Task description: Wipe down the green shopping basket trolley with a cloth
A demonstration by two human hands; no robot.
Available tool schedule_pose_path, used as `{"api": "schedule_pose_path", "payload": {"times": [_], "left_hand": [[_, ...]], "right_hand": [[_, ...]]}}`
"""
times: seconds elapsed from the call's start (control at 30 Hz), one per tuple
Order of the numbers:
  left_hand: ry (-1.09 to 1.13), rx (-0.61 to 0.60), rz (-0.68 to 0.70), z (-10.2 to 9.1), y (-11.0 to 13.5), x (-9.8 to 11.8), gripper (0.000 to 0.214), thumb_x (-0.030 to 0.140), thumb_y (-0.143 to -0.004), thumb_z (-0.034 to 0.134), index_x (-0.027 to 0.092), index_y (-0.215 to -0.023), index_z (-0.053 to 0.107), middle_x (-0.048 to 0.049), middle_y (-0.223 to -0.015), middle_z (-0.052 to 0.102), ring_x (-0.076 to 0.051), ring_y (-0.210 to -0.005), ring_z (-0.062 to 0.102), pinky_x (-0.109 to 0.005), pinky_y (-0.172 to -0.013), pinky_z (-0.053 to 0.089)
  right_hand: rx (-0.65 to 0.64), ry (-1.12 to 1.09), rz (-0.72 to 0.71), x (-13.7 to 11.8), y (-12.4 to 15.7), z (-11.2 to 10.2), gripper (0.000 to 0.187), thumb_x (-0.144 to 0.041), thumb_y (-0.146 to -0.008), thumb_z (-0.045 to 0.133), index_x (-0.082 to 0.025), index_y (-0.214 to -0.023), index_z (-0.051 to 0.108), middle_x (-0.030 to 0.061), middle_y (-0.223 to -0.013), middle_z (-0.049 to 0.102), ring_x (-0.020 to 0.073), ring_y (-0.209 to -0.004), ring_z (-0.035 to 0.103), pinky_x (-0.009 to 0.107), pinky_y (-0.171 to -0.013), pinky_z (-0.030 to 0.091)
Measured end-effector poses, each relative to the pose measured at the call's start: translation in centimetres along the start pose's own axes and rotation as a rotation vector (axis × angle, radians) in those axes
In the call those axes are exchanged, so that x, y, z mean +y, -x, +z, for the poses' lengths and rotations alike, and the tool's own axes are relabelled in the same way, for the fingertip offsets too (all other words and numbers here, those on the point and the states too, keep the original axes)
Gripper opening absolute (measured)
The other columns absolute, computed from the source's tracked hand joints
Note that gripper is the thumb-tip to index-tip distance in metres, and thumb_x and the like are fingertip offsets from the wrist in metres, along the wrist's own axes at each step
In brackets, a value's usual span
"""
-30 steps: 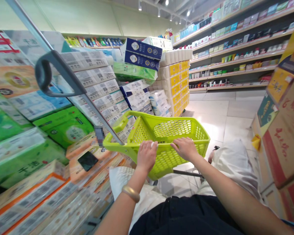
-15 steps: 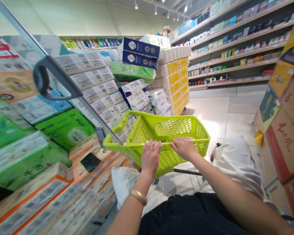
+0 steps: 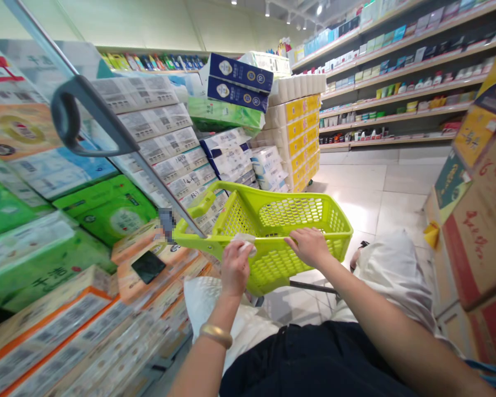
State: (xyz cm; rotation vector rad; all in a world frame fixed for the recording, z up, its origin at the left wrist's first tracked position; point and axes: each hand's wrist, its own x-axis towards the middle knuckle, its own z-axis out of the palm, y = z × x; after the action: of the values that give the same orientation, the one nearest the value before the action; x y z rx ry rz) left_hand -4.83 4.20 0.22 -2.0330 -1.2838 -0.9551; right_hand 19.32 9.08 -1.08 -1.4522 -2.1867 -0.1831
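"While the right hand (image 3: pixel 312 247) sits at the near edge of the trolley (image 3: pixel 269 240), what differs from half a second ago?"

"The left hand (image 3: pixel 235 271) is further left along that edge, fingers pinched together on a white tissue (image 3: pixel 245 242). Accordingly, the tissue covers a different stretch."

"Right grip?"

"Fingers bent over the edge; whether clamped, I cannot tell."

"Trolley's position?"

"Before the person, beside stacked packs (image 3: pixel 159 128)."

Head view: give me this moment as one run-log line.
left hand: holds white tissue at cart's near rim | right hand: on same rim | cart: beside stacked packs
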Motion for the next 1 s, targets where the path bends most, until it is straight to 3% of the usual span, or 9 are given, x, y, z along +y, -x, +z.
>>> {"api": "schedule_pose_path", "payload": {"times": [0.13, 0.33, 0.43, 0.57, 0.77, 0.87, 1.0], "left_hand": [[0.066, -0.080, 0.067, 1.0, -0.1, 1.1, 0.032, 0.006, -0.084, 0.048, 0.024, -0.101, 0.068, -0.0049, -0.096, 0.064, -0.020, -0.097, 0.056, -0.035, -0.089, 0.051], [-0.092, -0.057, -0.039, -2.5, 0.0, -2.4, 0.033, 0.009, -0.087, 0.046, 0.023, -0.107, 0.068, -0.0080, -0.102, 0.066, -0.023, -0.102, 0.057, -0.040, -0.093, 0.047], [-0.088, -0.073, -0.075, -3.1, 0.0, -2.9, 0.034, 0.010, -0.088, 0.045, 0.023, -0.108, 0.068, -0.0083, -0.103, 0.066, -0.023, -0.104, 0.057, -0.040, -0.094, 0.047], [-0.046, -0.094, -0.107, -1.3, -0.1, -0.7, 0.034, 0.008, -0.085, 0.046, 0.022, -0.108, 0.068, -0.0074, -0.100, 0.066, -0.022, -0.101, 0.057, -0.040, -0.093, 0.049], [0.060, -0.202, 0.027, 2.2, -0.3, 3.3, 0.035, 0.008, -0.085, 0.049, 0.025, -0.111, 0.065, -0.0045, -0.107, 0.065, -0.019, -0.104, 0.056, -0.034, -0.094, 0.049], [0.039, -0.180, -0.009, 2.3, 0.3, 2.4, 0.035, 0.007, -0.084, 0.048, 0.025, -0.108, 0.066, -0.0050, -0.107, 0.064, -0.020, -0.105, 0.055, -0.036, -0.093, 0.049], [-0.047, -0.117, -0.183, 1.2, 1.6, -1.0, 0.029, 0.008, -0.082, 0.047, 0.020, -0.095, 0.070, -0.0093, -0.097, 0.063, -0.025, -0.097, 0.056, -0.043, -0.087, 0.050]], "right_hand": [[-0.001, -0.001, 0.000, 0.3, 0.0, 0.0, 0.038, -0.045, -0.098, 0.039, -0.022, -0.082, 0.065, 0.0029, -0.085, 0.071, 0.0175, -0.081, 0.060, 0.031, -0.072, 0.024], [0.013, 0.002, -0.015, 0.2, 0.2, -0.2, 0.041, -0.045, -0.099, 0.036, -0.021, -0.081, 0.064, 0.0035, -0.082, 0.070, 0.0171, -0.078, 0.059, 0.030, -0.071, 0.023], [0.028, 0.002, -0.009, 0.0, 0.4, -0.3, 0.042, -0.045, -0.099, 0.036, -0.020, -0.081, 0.065, 0.0044, -0.078, 0.069, 0.0171, -0.076, 0.058, 0.030, -0.070, 0.024], [0.034, -0.006, 0.004, -0.3, 0.5, -0.3, 0.040, -0.044, -0.099, 0.037, -0.021, -0.082, 0.066, 0.0036, -0.078, 0.069, 0.0167, -0.075, 0.057, 0.030, -0.070, 0.024], [0.045, 0.024, 0.009, -0.5, 0.5, -0.1, 0.040, -0.044, -0.098, 0.036, -0.021, -0.083, 0.065, 0.0041, -0.080, 0.069, 0.0172, -0.075, 0.057, 0.030, -0.070, 0.024], [0.044, 0.028, 0.002, -0.4, 0.5, -0.1, 0.039, -0.043, -0.099, 0.037, -0.021, -0.084, 0.066, 0.0039, -0.080, 0.069, 0.0170, -0.075, 0.058, 0.030, -0.070, 0.024], [0.045, 0.003, 0.000, -0.3, 0.7, -0.4, 0.038, -0.043, -0.098, 0.037, -0.022, -0.085, 0.067, 0.0034, -0.079, 0.070, 0.0163, -0.074, 0.058, 0.030, -0.068, 0.024]]}}
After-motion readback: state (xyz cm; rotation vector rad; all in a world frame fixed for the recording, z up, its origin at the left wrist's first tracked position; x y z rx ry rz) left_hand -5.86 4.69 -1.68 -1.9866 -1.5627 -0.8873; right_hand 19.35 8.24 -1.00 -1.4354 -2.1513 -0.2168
